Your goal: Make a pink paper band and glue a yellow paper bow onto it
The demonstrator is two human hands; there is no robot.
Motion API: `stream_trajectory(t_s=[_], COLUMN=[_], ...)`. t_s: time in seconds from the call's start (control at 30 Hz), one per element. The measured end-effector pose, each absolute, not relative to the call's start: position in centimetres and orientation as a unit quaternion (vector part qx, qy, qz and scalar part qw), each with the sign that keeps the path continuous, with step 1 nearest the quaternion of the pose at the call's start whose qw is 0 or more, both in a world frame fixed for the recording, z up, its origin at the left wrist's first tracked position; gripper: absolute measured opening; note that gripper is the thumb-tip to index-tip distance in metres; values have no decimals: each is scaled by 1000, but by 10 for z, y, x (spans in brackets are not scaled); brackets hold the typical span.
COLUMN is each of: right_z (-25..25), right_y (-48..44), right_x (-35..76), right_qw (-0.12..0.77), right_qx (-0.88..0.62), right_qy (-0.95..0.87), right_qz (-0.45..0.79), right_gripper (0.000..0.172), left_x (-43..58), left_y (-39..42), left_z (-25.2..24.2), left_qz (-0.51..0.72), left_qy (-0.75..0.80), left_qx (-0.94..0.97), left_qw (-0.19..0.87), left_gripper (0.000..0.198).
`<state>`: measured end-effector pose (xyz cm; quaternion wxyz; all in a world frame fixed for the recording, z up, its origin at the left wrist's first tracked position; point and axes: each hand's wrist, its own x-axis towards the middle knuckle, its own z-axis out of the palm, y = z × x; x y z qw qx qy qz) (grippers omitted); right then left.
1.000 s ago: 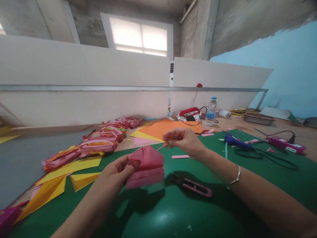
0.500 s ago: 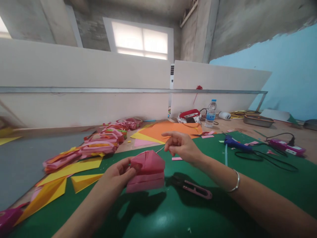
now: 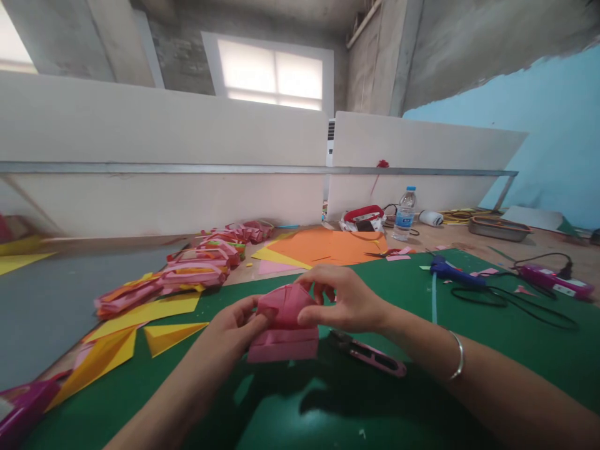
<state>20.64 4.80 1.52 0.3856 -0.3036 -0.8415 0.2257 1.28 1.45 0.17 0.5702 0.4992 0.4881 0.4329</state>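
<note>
A folded pink paper piece (image 3: 285,312) is held up above the green cutting mat (image 3: 276,412). My left hand (image 3: 241,325) pinches its left side, thumb on the front face. At its right edge, my right hand (image 3: 344,300) has the thumb on the front and the curled fingers behind the top corner, so it grips the paper too. A pair of pink-handled thread snips (image 3: 368,354) lies on the mat just below my right hand.
Pink and orange folded paper pieces (image 3: 192,269) line the left, near yellow sheets (image 3: 154,312). Orange paper (image 3: 323,245), scissors (image 3: 387,253) and a water bottle (image 3: 405,215) are behind. A blue glue gun (image 3: 454,273) and purple power strip (image 3: 557,281) with cables lie right.
My right hand has come down and left from beside the paper onto its right edge, closing on it. The thin white strand near that hand no longer shows. The view has shifted slightly.
</note>
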Motion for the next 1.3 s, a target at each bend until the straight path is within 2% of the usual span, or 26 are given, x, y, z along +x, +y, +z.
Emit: stream_trajectory(t_s=[0.03,0.13,0.17,0.3,0.37,0.5,0.6,0.7,0.8,0.97,1.03,1.1,1.2,1.3], right_z=[12,3,1,-7,-11,-10,1,12,14,10,11,13,15,13], right_y=[46,43,43,48,49,45,42,45,53,61,60,58,54,52], right_x=[203,196,195,195,194,195,200,207,212,217,218,219,218,213], right_qw=[388,413,426,458,448,349,246,225,249,253,267,244,164,180], right_qx=[-299,-318,-326,-343,-351,-345,-292,-244,-239,-230,-231,-234,-241,-273], right_qy=[-849,-838,-829,-810,-819,-871,-911,-863,-805,-772,-765,-762,-765,-770], right_qz=[196,159,161,130,74,16,156,379,483,536,538,552,574,548], right_gripper=[11,14,14,39,41,46,65,52,43,16,13,18,22,10], left_x=[14,16,17,23,26,27,21,14,9,6,5,6,9,13], left_y=[14,15,15,17,17,19,20,17,14,19,21,22,21,19], left_z=[2,-1,-3,-12,-16,-22,-23,-19,-14,-15,-16,-16,-12,-9], left_qz=[435,449,454,486,499,498,476,427,388,416,425,427,416,416], left_qy=[491,503,504,471,455,443,427,411,396,430,455,479,503,535], left_qx=[497,484,485,497,489,500,540,579,594,572,562,562,590,629], left_qw=[568,558,552,543,552,552,548,560,582,561,545,522,474,382], left_gripper=[37,43,48,91,97,91,86,85,89,89,84,78,63,37])
